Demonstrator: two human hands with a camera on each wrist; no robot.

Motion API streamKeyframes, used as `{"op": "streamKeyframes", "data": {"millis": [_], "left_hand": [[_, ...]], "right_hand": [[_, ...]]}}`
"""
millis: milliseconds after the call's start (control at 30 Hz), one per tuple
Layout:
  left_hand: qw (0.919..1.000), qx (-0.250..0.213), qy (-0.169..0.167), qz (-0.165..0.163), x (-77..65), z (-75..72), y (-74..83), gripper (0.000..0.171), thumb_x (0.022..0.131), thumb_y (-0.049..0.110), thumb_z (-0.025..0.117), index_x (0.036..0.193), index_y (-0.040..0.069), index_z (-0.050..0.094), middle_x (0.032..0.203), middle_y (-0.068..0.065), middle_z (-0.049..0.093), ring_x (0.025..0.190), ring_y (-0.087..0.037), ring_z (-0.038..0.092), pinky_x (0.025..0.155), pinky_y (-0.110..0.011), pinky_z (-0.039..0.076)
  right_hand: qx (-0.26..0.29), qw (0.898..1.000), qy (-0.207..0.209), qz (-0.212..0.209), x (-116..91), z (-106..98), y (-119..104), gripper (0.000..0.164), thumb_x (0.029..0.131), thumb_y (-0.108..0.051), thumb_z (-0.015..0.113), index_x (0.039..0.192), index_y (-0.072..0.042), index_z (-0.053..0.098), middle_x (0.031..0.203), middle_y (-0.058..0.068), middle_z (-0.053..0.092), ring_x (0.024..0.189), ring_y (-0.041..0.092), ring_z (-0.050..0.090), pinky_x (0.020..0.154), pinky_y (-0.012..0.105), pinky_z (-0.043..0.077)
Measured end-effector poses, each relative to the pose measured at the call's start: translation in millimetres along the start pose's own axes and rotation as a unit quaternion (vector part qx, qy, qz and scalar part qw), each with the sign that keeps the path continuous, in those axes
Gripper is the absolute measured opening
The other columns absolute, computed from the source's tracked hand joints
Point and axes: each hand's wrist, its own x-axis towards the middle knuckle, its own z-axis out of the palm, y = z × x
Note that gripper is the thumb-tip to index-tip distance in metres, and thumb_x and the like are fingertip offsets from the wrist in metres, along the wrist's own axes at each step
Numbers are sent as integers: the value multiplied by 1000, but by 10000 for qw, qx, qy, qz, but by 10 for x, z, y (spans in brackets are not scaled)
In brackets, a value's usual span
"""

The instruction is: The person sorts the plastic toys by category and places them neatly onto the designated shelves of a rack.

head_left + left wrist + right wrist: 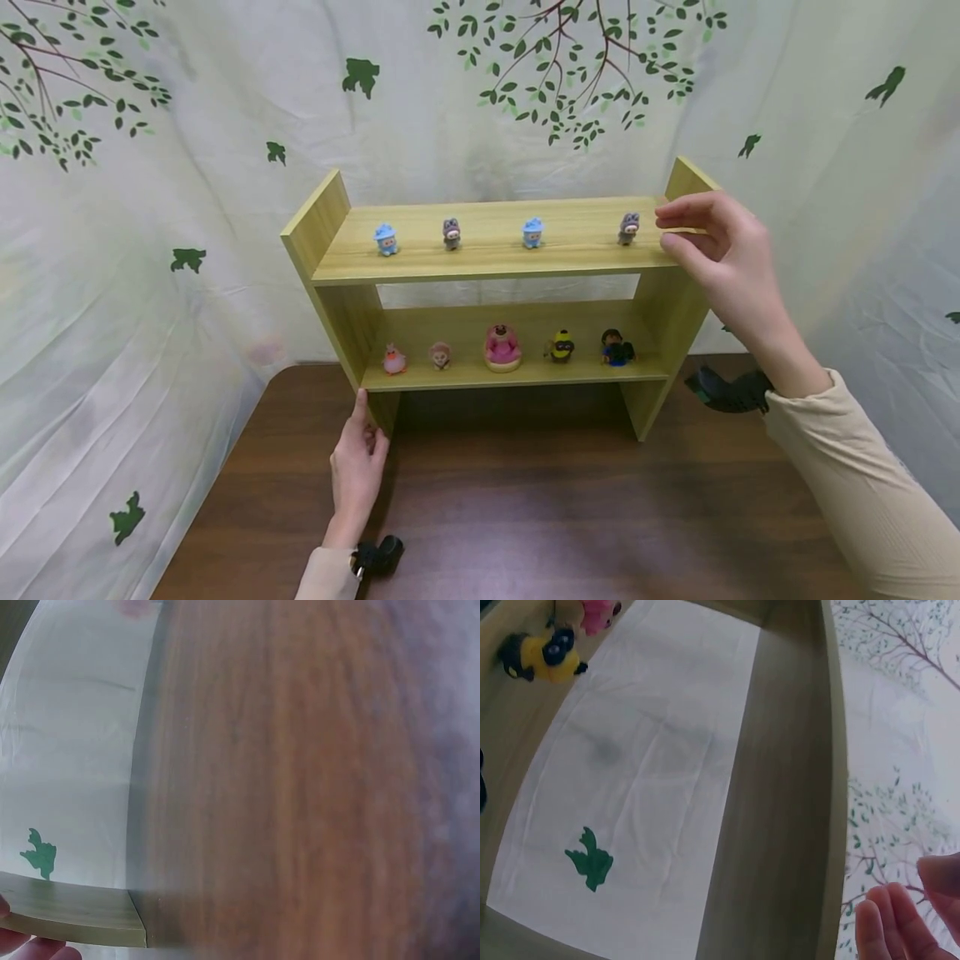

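Observation:
A two-tier wooden shelf [480, 273] stands upright in the head view. My left hand [356, 467] grips the front edge of its left side panel, low down; the left wrist view shows fingertips [45, 949] on either side of that panel [82, 930]. My right hand [738, 258] is raised at the right end of the top tier, thumb and fingers bent and apart, with nothing between them. Just left of its fingertips stands a grey hooded figurine [628, 228]. Along the same tier are a blue-hatted figurine [532, 233], another grey one [451, 234] and another blue-hatted one [386, 239].
The lower tier holds a pink duck-like figurine [393, 359], a small pinkish-brown one [440, 356], a larger pink bear [502, 348], a yellow-and-black figure [559, 346] and a dark-haired one [617, 347]. A brown table [525, 500] lies beneath; leaf-printed cloth [510, 158] hangs behind.

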Motion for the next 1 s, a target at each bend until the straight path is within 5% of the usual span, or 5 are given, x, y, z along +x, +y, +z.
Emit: {"op": "streamKeyframes", "data": {"millis": [233,700,1000], "left_hand": [[9997,136,-24,177,-17,-29,24,83,81,-11,62,151,21,30,87,-13,49,70,-26,59,59,-44,52],[9997,132,88,197,-9,-137,110,77,81,-8,63,148,22,38,105,-16,47,85,-26,61,64,-40,55],[9994,66,138,311,26,-225,196,72,81,-7,64,144,21,45,104,-15,47,79,-31,61,62,-43,55]], "right_hand": [[616,9979,-60,-192,-218,-5,-28,24,87,10,59,110,6,61,110,12,62,102,19,60,83,19,47],[144,9972,-451,-577,-681,137,174,28,83,18,58,109,9,61,109,9,64,96,12,62,79,18,47],[164,9953,-729,-623,-882,210,301,31,81,20,59,108,6,62,110,11,63,99,12,61,81,19,48]]}}
